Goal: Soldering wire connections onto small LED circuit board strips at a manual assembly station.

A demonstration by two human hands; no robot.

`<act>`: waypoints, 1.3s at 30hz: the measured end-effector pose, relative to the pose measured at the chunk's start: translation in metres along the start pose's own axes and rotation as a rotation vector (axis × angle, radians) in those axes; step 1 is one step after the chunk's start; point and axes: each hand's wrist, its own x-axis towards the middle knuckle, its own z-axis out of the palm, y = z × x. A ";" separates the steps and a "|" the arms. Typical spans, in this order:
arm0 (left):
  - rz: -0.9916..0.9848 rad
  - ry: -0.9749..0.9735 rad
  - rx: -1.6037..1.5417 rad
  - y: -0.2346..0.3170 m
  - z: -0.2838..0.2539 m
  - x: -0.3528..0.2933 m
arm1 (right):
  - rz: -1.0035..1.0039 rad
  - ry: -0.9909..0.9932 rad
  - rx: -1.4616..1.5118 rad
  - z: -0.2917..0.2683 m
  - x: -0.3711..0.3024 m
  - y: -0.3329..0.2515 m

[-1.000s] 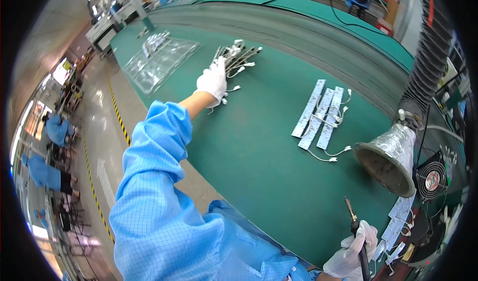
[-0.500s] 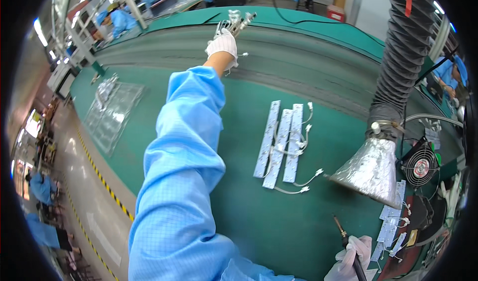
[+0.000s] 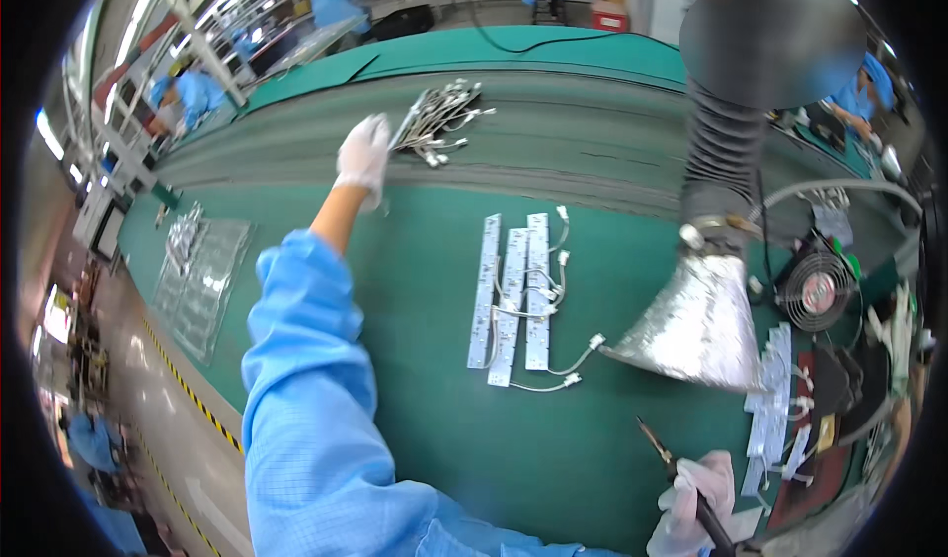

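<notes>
My left hand (image 3: pixel 363 157), in a white glove, is stretched out over the grey belt at the far side of the bench. Its fingers are closed at the near left end of a bundle of LED strips with wires (image 3: pixel 439 122); the thumb is hidden. White connectors stick out of the bundle's right side. My right hand (image 3: pixel 696 503), gloved too, grips a soldering iron (image 3: pixel 657 443) near the bench's front edge, its tip pointing up and left. Between the hands, three LED strips (image 3: pixel 509 310) lie side by side on the green mat, with white wires and plugs.
A black fume hose with a foil-wrapped hood (image 3: pixel 696 330) hangs over the right side. Behind it stand a small fan (image 3: pixel 818 285) and more LED strips (image 3: pixel 770 409). Clear plastic packaging (image 3: pixel 202 280) lies at the left. Other people in blue work farther off.
My left hand has come back nearer and to the left, and the bundle has come nearer with it. The view has shifted. My right hand keeps hold of the soldering iron.
</notes>
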 end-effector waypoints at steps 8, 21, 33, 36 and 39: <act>-0.240 -0.360 -0.596 0.033 -0.071 -0.180 | -0.256 0.050 -0.014 0.017 0.008 0.008; -0.111 -0.236 -0.494 0.071 -0.056 -0.230 | -0.304 -0.082 -0.320 0.040 -0.019 0.020; -0.225 -0.271 -0.312 0.106 -0.083 -0.235 | -0.340 -0.085 -0.338 0.042 -0.018 0.014; -0.119 -0.245 -0.714 0.045 -0.054 -0.216 | -0.350 -0.066 -0.352 0.044 -0.019 0.016; -0.300 -0.299 -0.781 0.022 -0.045 -0.209 | -0.355 -0.053 -0.371 0.043 -0.018 0.015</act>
